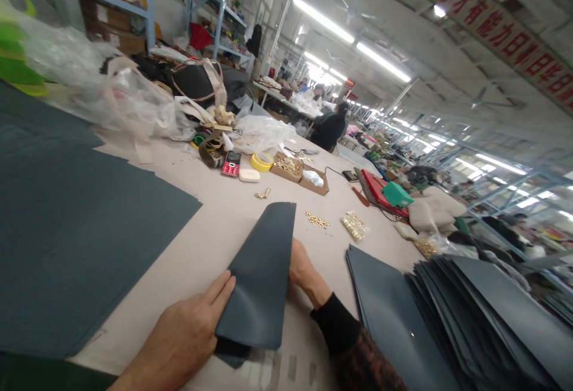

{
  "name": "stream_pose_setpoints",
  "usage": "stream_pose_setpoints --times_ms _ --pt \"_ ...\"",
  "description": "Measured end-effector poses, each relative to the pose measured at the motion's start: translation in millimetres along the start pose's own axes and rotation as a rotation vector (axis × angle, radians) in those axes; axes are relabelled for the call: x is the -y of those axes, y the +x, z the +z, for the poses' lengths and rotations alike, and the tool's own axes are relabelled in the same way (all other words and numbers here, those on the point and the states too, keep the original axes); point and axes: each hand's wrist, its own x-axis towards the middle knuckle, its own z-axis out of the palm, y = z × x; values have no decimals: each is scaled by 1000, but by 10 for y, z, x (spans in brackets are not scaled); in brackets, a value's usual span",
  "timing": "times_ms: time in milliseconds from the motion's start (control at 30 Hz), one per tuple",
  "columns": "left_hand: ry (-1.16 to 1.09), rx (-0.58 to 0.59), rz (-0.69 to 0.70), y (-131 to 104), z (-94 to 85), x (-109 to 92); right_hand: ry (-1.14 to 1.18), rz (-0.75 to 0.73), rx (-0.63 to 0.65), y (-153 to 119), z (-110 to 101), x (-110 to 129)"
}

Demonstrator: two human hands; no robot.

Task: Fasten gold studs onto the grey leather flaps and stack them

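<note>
A dark grey sheet [262, 283], bent over along its length, is held above the pale table [210, 236]. My left hand [192, 325] grips its left edge, fingers pressed together on the upper face. On the right edge, my right hand [307, 268] is closed round the sheet, its fingertips hidden behind it. Large flat dark sheets [89, 224] lie to the left. At the right, a fanned stack of similar dark pieces [465, 319] rests on the table. Small gold metal parts [317, 219] are scattered beyond the held sheet.
Beyond the hands are cardboard trays [286, 167] of gold parts, yellow tape [262, 161], a red phone [231, 164] and a bag of gold parts [354, 225]. Plastic wrap [147, 101] lies at the back left. A person [330, 125] in dark clothing is farther off.
</note>
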Motion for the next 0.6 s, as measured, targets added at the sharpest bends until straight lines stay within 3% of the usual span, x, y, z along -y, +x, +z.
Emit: stream_pose_setpoints --times_ms 133,233,367,500,600 --pt "10 -21 27 5 91 34 -314 249 -200 187 -654 -568" --pt "18 -52 44 -17 114 63 -447 398 -240 326 -984 -926" --pt "1 -89 45 -37 158 82 -528 464 -204 457 -1089 -1169" --pt "-33 -116 22 -41 179 76 -558 445 -183 535 -1093 -1240" --pt "-56 -69 14 -40 116 45 -554 441 -182 587 -1136 -1253"
